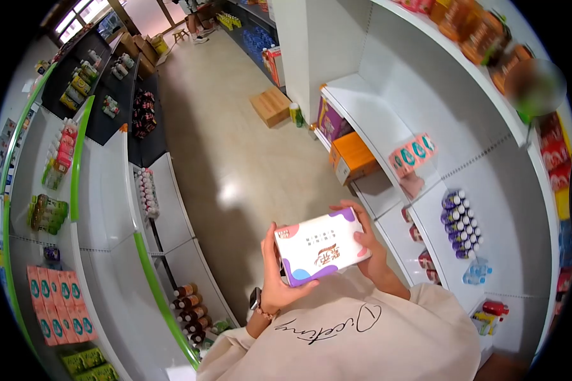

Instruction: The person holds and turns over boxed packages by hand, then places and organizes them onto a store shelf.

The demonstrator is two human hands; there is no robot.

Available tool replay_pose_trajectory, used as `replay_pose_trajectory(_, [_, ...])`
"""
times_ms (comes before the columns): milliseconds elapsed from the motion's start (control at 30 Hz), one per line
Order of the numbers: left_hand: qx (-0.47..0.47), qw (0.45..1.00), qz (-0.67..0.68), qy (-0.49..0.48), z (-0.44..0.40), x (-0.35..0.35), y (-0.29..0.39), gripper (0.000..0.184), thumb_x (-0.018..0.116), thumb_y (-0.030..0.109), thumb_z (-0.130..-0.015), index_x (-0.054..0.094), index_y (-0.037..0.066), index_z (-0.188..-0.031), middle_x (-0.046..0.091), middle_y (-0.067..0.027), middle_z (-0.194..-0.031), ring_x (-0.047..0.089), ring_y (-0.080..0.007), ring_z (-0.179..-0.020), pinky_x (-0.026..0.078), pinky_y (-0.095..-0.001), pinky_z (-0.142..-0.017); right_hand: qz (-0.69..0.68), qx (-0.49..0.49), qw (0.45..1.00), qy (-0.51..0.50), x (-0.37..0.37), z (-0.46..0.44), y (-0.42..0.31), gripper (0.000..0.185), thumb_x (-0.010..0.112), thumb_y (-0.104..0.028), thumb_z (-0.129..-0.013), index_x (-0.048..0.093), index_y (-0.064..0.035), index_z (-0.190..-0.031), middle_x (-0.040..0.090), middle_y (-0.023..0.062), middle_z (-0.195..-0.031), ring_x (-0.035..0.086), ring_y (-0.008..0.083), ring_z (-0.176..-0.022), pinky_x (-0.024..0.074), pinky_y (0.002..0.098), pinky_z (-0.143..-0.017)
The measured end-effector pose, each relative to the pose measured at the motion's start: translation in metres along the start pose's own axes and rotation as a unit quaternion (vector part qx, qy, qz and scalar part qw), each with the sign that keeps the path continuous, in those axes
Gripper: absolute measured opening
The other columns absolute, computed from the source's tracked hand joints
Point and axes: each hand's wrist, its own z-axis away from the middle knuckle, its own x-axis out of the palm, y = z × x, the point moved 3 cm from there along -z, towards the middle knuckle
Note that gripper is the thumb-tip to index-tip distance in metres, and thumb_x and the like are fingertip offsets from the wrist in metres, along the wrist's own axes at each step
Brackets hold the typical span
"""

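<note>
A white carton (323,246) with purple, pink and blue patches and dark printed characters is held in front of my chest. My left hand (279,279) grips its left end, thumb along the lower edge. Around the right end closes my right hand (370,249), with the thumb on the printed face and fingers over the far edge. The undersides of the carton and some fingertips are hidden. A dark watch (255,298) and a beaded bracelet are on my left wrist.
Shelves line both sides of an aisle (229,165). Pink tissue packs (60,305) and bottles (194,311) are at left. An orange box (353,157), a pink tissue pack (413,154) and purple-labelled bottles (459,223) are at right. A cardboard box (271,106) lies on the floor; a person (197,22) stands beyond.
</note>
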Motion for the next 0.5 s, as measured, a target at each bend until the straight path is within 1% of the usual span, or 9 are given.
replay_pose_trajectory(100, [0.022,0.999,-0.033,-0.015,-0.074,-0.047,0.013,0.121,0.085,0.028,-0.064,0.003,0.000,-0.148,0.033,-0.0158,-0.138,0.040,-0.0266,-0.128,0.035,-0.0386,-0.106,-0.046,-0.026,0.998,-0.042,0.025,-0.075,-0.006,0.062,0.051,-0.029,-0.082,0.032,-0.0059,-0.136,0.040,0.0139,-0.136,0.039,0.0233,-0.128,0.0330,0.0347,-0.107])
replay_pose_trajectory(133, [0.000,0.998,-0.047,-0.030,-0.102,-0.066,0.022,0.118,0.083,0.023,-0.065,0.002,0.001,-0.148,0.031,-0.0157,-0.141,0.039,-0.0264,-0.129,0.035,-0.0389,-0.106,-0.080,-0.024,0.996,-0.035,0.035,-0.101,-0.004,0.059,0.051,-0.026,-0.083,0.033,-0.0057,-0.136,0.042,0.0127,-0.134,0.041,0.0225,-0.127,0.0337,0.0343,-0.106])
replay_pose_trajectory(167, [-0.011,0.993,-0.112,-0.031,-0.128,-0.083,0.029,0.117,0.082,0.022,-0.065,0.003,0.001,-0.149,0.028,-0.0162,-0.144,0.035,-0.0262,-0.132,0.032,-0.0396,-0.108,-0.092,-0.003,0.996,-0.021,0.044,-0.125,-0.006,0.057,0.050,-0.023,-0.083,0.033,-0.0059,-0.135,0.042,0.0122,-0.135,0.042,0.0225,-0.126,0.0345,0.0343,-0.105])
replay_pose_trajectory(233, [0.026,0.983,-0.173,-0.049,-0.178,-0.105,0.037,0.115,0.081,0.024,-0.066,0.005,0.001,-0.149,0.025,-0.0176,-0.146,0.029,-0.0269,-0.136,0.028,-0.0408,-0.110,-0.132,-0.009,0.991,-0.006,0.062,-0.170,-0.011,0.057,0.049,-0.021,-0.083,0.033,-0.0057,-0.135,0.042,0.0126,-0.134,0.043,0.0219,-0.125,0.0353,0.0341,-0.105])
replay_pose_trajectory(333, [0.060,0.992,-0.105,-0.039,-0.221,-0.117,0.033,0.112,0.080,0.032,-0.067,0.009,-0.001,-0.148,0.027,-0.0199,-0.138,0.026,-0.0311,-0.132,0.024,-0.0408,-0.110,-0.138,-0.061,0.988,-0.025,0.065,-0.216,-0.017,0.057,0.048,-0.021,-0.082,0.034,-0.0052,-0.134,0.042,0.0129,-0.132,0.042,0.0219,-0.125,0.0353,0.0344,-0.105])
replay_pose_trajectory(433, [0.099,0.994,-0.031,-0.024,-0.236,-0.126,-0.010,0.107,0.073,0.043,-0.074,0.009,-0.002,-0.147,0.023,-0.0189,-0.144,0.025,-0.0302,-0.134,0.022,-0.0400,-0.110,-0.043,-0.106,0.993,-0.020,0.056,-0.242,-0.017,0.058,0.049,-0.022,-0.080,0.034,-0.0046,-0.134,0.042,0.0136,-0.132,0.042,0.0221,-0.125,0.0342,0.0344,-0.105])
replay_pose_trajectory(467, [0.011,0.994,0.108,0.003,-0.240,-0.118,-0.016,0.102,0.063,0.052,-0.079,0.009,-0.002,-0.147,0.020,-0.0182,-0.149,0.024,-0.0280,-0.136,0.020,-0.0393,-0.111,-0.006,-0.095,0.995,-0.009,0.053,-0.250,-0.012,0.060,0.051,-0.024,-0.080,0.034,-0.0043,-0.134,0.042,0.0135,-0.131,0.041,0.0217,-0.124,0.0330,0.0335,-0.105])
replay_pose_trajectory(500, [-0.043,0.991,0.122,0.043,-0.242,-0.120,-0.027,0.102,0.054,0.063,-0.081,0.013,-0.003,-0.147,0.019,-0.0206,-0.151,0.027,-0.0279,-0.137,0.020,-0.0398,-0.112,0.008,-0.073,0.997,-0.003,0.048,-0.258,-0.003,0.059,0.051,-0.023,-0.080,0.034,-0.0045,-0.134,0.042,0.0133,-0.130,0.041,0.0215,-0.123,0.0323,0.0330,-0.105])
